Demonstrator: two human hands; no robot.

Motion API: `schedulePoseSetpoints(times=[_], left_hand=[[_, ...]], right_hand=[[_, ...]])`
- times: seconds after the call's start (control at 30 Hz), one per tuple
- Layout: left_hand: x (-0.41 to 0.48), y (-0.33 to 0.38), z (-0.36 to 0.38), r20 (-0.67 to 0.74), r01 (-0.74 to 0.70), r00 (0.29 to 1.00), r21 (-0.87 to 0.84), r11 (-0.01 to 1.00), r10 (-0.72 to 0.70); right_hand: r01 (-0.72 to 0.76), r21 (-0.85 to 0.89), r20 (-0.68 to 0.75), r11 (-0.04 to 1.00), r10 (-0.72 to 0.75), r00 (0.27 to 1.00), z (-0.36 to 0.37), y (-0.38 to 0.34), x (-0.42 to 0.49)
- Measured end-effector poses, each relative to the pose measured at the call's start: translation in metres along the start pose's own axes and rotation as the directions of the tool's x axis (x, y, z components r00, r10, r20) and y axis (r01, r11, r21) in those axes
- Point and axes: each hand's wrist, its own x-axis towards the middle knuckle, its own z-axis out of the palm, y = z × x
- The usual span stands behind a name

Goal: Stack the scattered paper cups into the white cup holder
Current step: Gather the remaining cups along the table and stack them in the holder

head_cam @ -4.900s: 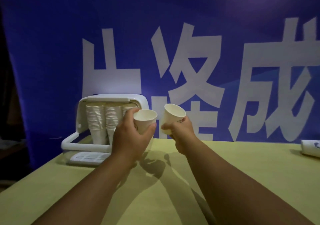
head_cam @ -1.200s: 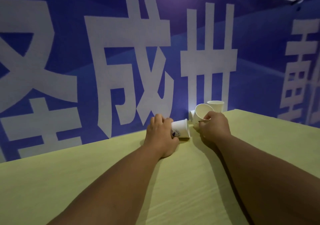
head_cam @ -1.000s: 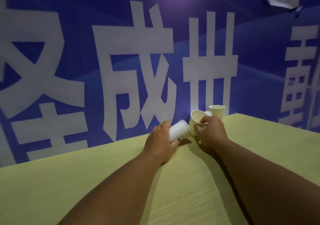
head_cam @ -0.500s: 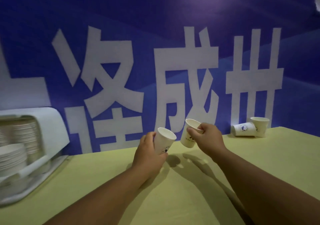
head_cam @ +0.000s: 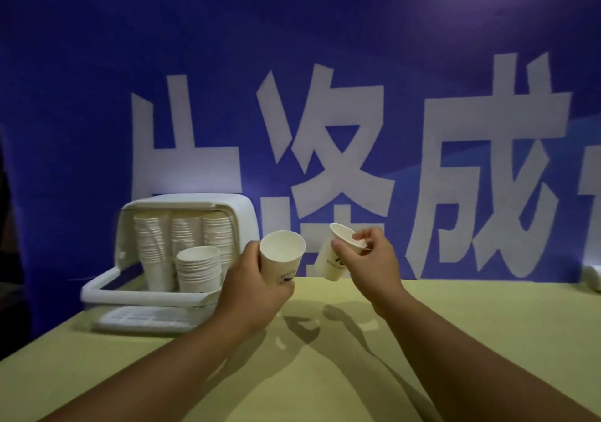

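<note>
My left hand point(head_cam: 250, 291) grips an upright white paper cup point(head_cam: 282, 259) by its side, held above the table. My right hand point(head_cam: 369, 260) pinches a second paper cup point(head_cam: 335, 255) at its rim, tilted to the right. The white cup holder point(head_cam: 169, 294) stands at the left with its lid up. Inside it are tall stacks of cups point(head_cam: 185, 236) at the back and a shorter stack point(head_cam: 199, 268) in front. Both hands are to the right of the holder.
The yellow-green table point(head_cam: 325, 373) runs under my arms. A blue banner point(head_cam: 325, 112) with large white characters hangs close behind it. A white cup point(head_cam: 592, 277) lies at the far right edge of view.
I picked up two cups at the right end of the table. My view and both hands swung left, and the holder is now in full view.
</note>
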Motion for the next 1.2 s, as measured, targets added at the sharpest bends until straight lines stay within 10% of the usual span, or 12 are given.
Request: schedulePoseSetpoints(times=[0.6,1.2], left_hand=[[0.037,-0.064,-0.101,-0.420,-0.118,0.900,0.028,0.993,0.119],[0.040,-0.087,-0.102,-0.046,0.035,0.999,0.217,0.975,-0.026]], right_hand=[[-0.036,0.388,0.003,0.921,0.038,0.999,0.164,-0.057,-0.009],[0.065,0.340,0.053,0.938,-0.088,0.995,0.165,-0.061,-0.013]])
